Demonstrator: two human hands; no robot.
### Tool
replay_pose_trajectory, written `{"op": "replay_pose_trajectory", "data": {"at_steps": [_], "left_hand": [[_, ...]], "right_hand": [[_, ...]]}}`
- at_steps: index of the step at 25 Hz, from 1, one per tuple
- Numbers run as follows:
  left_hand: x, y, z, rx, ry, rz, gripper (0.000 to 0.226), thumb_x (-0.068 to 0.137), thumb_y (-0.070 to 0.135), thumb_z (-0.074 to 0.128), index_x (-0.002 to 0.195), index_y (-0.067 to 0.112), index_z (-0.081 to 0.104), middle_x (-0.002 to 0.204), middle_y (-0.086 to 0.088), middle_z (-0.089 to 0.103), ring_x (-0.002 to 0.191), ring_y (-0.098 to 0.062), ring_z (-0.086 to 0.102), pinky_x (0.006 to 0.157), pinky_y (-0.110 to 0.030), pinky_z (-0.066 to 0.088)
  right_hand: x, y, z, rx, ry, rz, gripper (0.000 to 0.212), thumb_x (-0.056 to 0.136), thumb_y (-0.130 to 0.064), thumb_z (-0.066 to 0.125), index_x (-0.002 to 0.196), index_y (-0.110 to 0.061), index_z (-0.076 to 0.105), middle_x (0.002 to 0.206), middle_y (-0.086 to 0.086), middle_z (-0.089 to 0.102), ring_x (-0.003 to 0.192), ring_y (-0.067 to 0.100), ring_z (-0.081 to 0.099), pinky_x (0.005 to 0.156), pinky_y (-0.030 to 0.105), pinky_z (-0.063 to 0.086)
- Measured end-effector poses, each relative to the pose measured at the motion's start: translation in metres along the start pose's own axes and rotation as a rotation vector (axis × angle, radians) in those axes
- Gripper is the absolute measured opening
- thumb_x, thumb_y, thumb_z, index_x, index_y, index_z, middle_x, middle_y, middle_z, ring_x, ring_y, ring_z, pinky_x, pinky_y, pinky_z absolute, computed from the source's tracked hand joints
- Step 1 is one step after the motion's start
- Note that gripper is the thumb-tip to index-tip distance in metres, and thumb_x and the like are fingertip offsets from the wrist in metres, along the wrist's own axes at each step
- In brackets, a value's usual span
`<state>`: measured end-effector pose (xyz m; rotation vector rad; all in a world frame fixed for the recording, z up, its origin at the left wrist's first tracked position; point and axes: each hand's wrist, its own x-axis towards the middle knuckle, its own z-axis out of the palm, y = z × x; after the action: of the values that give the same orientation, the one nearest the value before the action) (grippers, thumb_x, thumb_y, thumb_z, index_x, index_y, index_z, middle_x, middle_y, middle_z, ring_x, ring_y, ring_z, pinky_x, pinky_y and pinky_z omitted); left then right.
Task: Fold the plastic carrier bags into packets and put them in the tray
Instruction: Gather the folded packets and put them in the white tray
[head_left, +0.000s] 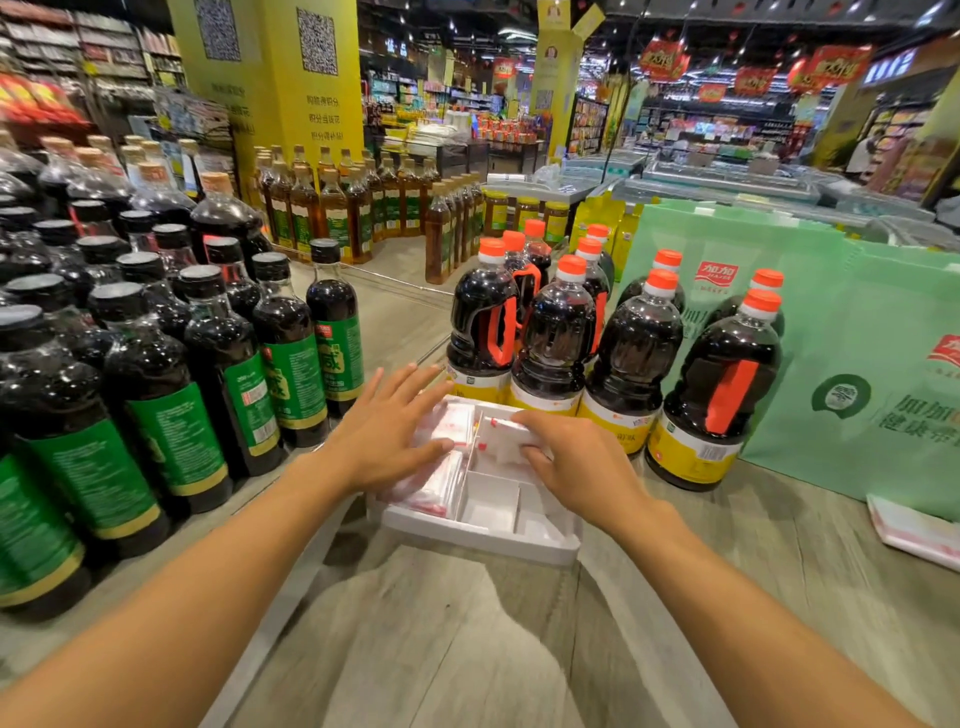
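We see the tray (483, 540) hemmed by bottles (556, 332) beyond, with bare counter (467, 634) nearer us. Our left hand (384, 431) spreads flat; our right hand (579, 465) grips a packet (506, 436), long axis crosswise.

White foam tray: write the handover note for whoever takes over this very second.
Left hand: open, fingers straight, over the left compartments of the white divided foam tray; contact unclear.
Right hand: grips a folded white-and-red plastic packet at the far right compartment.
Done: folded packets sit in both left compartments.
Left: seat this packet, then probably fold the flat white-and-pink stack, which looks like unfolded bags, at the right edge of the wooden table.
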<state>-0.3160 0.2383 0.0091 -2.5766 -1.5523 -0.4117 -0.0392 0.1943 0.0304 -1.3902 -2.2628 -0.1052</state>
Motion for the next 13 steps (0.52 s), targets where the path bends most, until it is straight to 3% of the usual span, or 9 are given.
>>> {"op": "replay_pose_trajectory", "data": {"at_steps": [2,6,10,13], "left_hand": [[-0.010,-0.005,0.003,-0.003,-0.040,0.006,0.080,0.097,0.077,0.025,0.163,0.036,0.004,0.170,0.008,-0.005,0.157,-0.017,-0.005,0.126,-0.044,-0.006],[-0.024,0.000,0.013,-0.031,-0.086,0.016,0.083,0.096,0.077,0.018,0.163,0.032,0.004,0.171,0.005,-0.004,0.157,-0.017,-0.002,0.128,-0.042,0.003],[-0.032,0.004,0.018,-0.034,-0.102,-0.001,0.084,0.094,0.078,0.013,0.163,0.032,0.002,0.170,0.005,-0.006,0.157,-0.016,-0.008,0.126,-0.040,-0.002],[-0.033,0.005,0.019,-0.033,-0.096,-0.005,0.080,0.097,0.075,0.018,0.163,0.033,0.001,0.170,0.005,-0.007,0.156,-0.015,-0.010,0.123,-0.038,-0.004]], "right_hand": [[0.003,0.000,0.009,0.010,-0.028,0.006,0.042,0.095,-0.021,0.065,0.136,-0.023,0.060,0.124,-0.002,0.069,0.115,0.026,0.062,0.084,0.043,0.055],[0.001,-0.003,0.024,-0.136,0.009,-0.058,0.045,0.089,-0.017,0.071,0.133,-0.014,0.059,0.115,0.004,0.058,0.105,0.027,0.054,0.083,0.041,0.051],[-0.007,-0.009,0.029,-0.245,0.016,-0.001,0.053,0.089,-0.028,0.070,0.138,-0.015,0.053,0.132,0.006,0.055,0.120,0.028,0.050,0.095,0.042,0.046],[-0.010,-0.013,0.032,-0.233,-0.076,0.061,0.059,0.096,-0.022,0.060,0.151,-0.015,0.040,0.147,0.004,0.049,0.131,0.028,0.046,0.104,0.041,0.041]]}}
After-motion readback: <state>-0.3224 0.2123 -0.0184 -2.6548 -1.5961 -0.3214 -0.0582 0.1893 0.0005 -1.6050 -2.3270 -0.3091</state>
